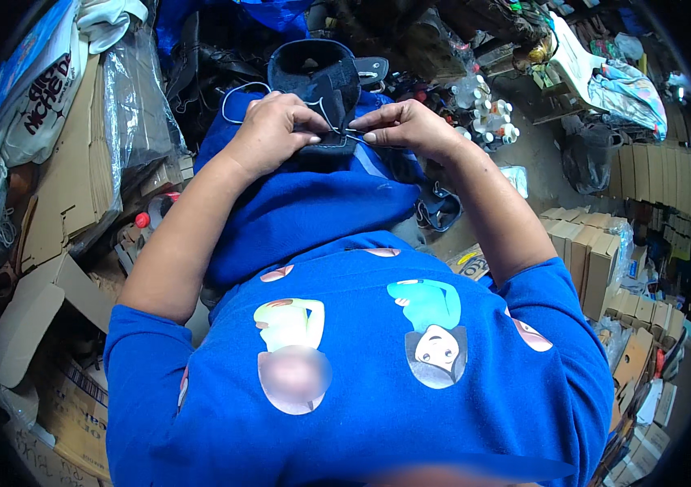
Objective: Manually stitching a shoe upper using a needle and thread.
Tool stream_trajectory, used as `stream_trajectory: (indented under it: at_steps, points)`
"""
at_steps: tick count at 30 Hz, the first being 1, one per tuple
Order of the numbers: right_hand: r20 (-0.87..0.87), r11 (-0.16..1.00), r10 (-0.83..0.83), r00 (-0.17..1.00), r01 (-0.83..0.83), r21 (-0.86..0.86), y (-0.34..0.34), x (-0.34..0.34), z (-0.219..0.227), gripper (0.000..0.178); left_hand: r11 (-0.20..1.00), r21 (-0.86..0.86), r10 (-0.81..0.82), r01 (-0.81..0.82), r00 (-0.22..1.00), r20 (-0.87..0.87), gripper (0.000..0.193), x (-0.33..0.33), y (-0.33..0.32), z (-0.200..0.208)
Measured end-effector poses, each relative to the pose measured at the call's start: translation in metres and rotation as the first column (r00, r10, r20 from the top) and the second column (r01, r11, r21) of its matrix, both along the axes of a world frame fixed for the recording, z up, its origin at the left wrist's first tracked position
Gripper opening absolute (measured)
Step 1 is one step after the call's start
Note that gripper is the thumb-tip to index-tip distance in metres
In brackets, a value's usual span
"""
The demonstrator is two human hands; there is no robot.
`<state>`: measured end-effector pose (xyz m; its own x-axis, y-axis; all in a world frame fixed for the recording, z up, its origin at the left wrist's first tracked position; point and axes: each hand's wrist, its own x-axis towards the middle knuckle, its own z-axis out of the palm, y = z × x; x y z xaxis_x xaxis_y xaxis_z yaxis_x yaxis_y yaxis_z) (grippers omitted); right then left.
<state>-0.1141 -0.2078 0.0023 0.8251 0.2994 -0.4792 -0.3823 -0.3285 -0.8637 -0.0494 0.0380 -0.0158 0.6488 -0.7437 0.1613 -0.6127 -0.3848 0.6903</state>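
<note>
Pale cord (323,112) sits pinched in the right hand's grip (417,128); left hand (274,130) curls opposite, its hold unclear.

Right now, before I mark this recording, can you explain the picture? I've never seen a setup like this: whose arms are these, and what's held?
There is no robot: these are a person's bare arms. One wide fisheye camera on the head looks down, so edges bend and the blue shirt fills the lower part.

The work is above blue cloth in front of the body: a dark, shoe-like piece with a pale cord. The right hand pinches the cord; the left hand is at the piece, though exactly what its fingertips grip is hard to tell.

Around them are cardboard sheets to the left, and white-capped bottles and stacked cardboard to the right.
</note>
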Motion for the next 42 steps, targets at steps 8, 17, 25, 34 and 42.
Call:
stream_trajectory:
  at_steps: [8, 17, 25, 34, 42]
  points:
    - [-0.044, 0.982, -0.152, 0.987, 0.156, 0.107, 0.007, -0.003, -0.01, 0.028, 0.982, 0.128, 0.18, -0.135, 0.868, -0.463, 0.018, -0.004, -0.015, 0.005]
    - [0.056, 0.981, -0.133, 0.989, 0.14, -0.135, 0.019, 0.007, -0.004, 0.016, 0.98, 0.189, 0.14, -0.064, 0.896, -0.421, 0.016, -0.013, -0.023, 0.015]
    - [0.013, 0.994, -0.111, 0.994, 0.111, 0.008, -0.005, 0.012, 0.007, 0.015, 0.958, 0.277, 0.055, -0.074, 0.995, 0.077, 0.01, -0.013, 0.007, 0.029]
    - [0.158, 0.969, 0.02, 0.987, 0.02, -0.248, -0.021, -0.02, 0.015, 0.016, 0.98, 0.198, 0.068, -0.021, 0.969, -0.236, 0.013, -0.01, -0.012, 0.023]
    - [0.552, 0.749, 0.246, 0.797, 0.205, -0.63, -0.027, 0.022, 0.021, 0.012, 0.949, 0.313, -0.057, 0.03, 0.995, 0.078, 0.014, -0.016, -0.016, 0.025]
